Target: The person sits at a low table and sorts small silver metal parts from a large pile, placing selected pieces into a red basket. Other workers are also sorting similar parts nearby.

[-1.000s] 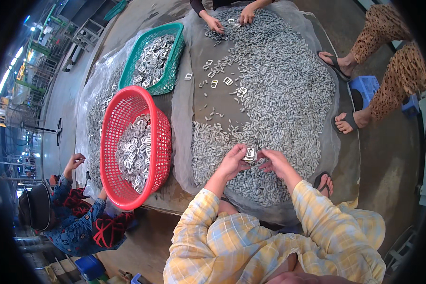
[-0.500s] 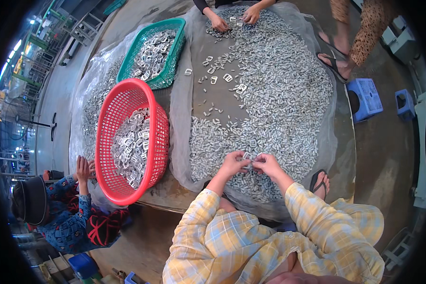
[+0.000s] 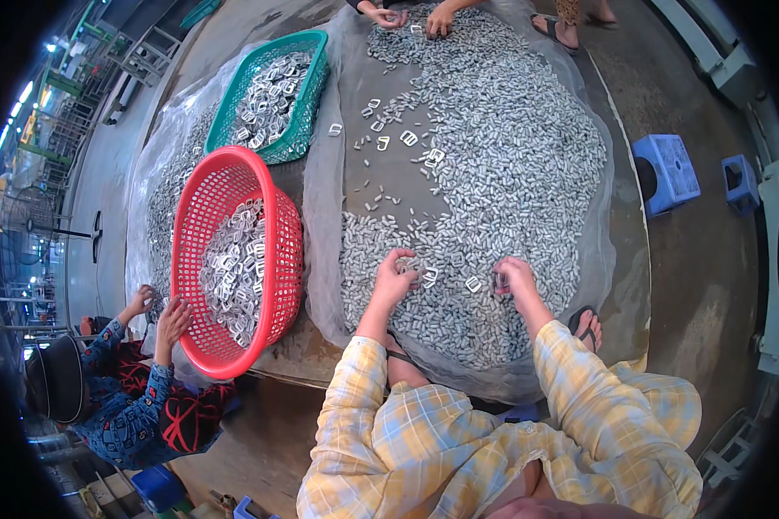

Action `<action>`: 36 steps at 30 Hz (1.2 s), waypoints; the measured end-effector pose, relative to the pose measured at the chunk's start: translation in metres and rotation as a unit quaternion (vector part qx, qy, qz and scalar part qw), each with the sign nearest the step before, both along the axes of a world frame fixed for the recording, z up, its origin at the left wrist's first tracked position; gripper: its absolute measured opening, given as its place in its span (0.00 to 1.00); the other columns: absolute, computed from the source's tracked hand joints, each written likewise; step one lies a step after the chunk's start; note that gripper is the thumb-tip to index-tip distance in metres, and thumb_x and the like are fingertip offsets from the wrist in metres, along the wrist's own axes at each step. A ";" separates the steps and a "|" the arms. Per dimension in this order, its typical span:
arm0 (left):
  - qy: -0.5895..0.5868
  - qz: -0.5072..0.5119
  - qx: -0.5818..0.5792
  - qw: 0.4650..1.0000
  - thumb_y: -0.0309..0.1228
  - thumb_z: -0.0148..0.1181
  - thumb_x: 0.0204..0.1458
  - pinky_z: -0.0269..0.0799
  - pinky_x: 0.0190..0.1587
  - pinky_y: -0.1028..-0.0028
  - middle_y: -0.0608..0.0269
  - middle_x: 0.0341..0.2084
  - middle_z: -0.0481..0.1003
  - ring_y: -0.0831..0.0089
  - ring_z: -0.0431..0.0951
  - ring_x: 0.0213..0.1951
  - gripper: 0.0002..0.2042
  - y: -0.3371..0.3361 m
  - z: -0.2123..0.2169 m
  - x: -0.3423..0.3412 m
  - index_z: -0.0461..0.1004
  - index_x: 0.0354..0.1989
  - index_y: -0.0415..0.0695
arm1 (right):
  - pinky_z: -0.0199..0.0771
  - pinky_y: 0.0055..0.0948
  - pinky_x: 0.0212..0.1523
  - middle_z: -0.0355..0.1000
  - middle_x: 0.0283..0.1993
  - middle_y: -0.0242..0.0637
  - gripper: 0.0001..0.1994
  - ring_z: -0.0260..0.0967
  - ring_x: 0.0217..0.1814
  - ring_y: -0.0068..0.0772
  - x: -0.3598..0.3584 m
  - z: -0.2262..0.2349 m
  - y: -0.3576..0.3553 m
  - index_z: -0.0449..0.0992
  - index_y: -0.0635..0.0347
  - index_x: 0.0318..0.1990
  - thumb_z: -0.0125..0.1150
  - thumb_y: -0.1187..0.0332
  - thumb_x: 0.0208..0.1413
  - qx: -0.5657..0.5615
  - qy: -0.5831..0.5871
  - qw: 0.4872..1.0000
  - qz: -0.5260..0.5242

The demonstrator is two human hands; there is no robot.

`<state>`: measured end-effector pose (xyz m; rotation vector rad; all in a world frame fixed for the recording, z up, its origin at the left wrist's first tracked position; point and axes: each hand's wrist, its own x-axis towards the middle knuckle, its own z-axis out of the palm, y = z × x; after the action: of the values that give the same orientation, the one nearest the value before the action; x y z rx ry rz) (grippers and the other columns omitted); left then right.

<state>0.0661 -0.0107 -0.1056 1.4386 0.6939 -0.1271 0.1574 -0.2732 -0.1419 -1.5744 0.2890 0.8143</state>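
A wide spread of small grey metal cylinders (image 3: 511, 199) lies on a translucent sheet before me. My left hand (image 3: 395, 278) is low over its near part, fingers curved and apart, with a silver strap buckle (image 3: 429, 276) just beyond its fingertips. To the right, my right hand (image 3: 518, 280) has its fingers bent toward the thumb above the cylinders. Whether a small piece sits in them is too small to tell. Another silver buckle (image 3: 473, 284) rests on the cylinders between my hands. More loose buckles (image 3: 408, 138) are scattered farther off on the bare patch.
At left stand a red perforated basket (image 3: 284, 277) and a green basket (image 3: 318, 78), both holding many buckles. A co-worker's hands (image 3: 175, 322) are beside the red basket; another person's hands (image 3: 440, 21) work at the far end. Blue plastic stools (image 3: 672, 173) stand at right.
My hands have come apart from the buckle they held together, the left going left and the right going right. The person walking at the far right has moved farther off.
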 end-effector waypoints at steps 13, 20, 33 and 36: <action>-0.014 -0.200 0.439 0.876 0.27 0.64 0.37 0.71 0.39 0.61 0.56 0.32 0.72 0.54 0.75 0.37 0.12 -0.019 -0.023 0.010 0.72 0.33 0.46 | 0.72 0.37 0.41 0.75 0.36 0.42 0.23 0.73 0.40 0.42 -0.021 0.003 0.021 0.75 0.57 0.42 0.71 0.60 0.37 -0.292 -0.299 0.877 0.237; -0.127 -0.271 0.446 0.843 0.23 0.62 0.38 0.72 0.40 0.60 0.53 0.36 0.70 0.52 0.75 0.37 0.13 -0.047 -0.031 0.048 0.73 0.35 0.42 | 0.71 0.37 0.42 0.73 0.37 0.41 0.20 0.71 0.40 0.43 -0.006 0.018 0.022 0.74 0.56 0.38 0.72 0.64 0.33 -0.245 -0.314 0.904 0.157; -0.013 -0.081 -0.158 0.984 0.22 0.54 0.46 0.74 0.38 0.63 0.63 0.32 0.74 0.68 0.76 0.35 0.08 -0.042 -0.034 0.036 0.72 0.36 0.44 | 0.72 0.31 0.39 0.70 0.38 0.40 0.21 0.70 0.36 0.36 -0.008 0.024 0.035 0.74 0.60 0.39 0.72 0.67 0.34 -0.173 -0.377 0.905 0.094; -0.060 -0.030 -0.416 0.907 0.31 0.50 0.52 0.71 0.46 0.62 0.61 0.39 0.73 0.67 0.74 0.43 0.12 -0.039 -0.052 0.009 0.70 0.43 0.44 | 0.72 0.34 0.40 0.68 0.40 0.42 0.19 0.69 0.38 0.40 -0.028 0.063 0.065 0.74 0.60 0.41 0.69 0.68 0.38 -0.103 -0.388 0.905 0.143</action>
<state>0.0752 -0.0495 -0.1580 0.6338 0.4064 -0.3366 0.1295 -0.2081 -0.0794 -2.0383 -0.4586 0.3182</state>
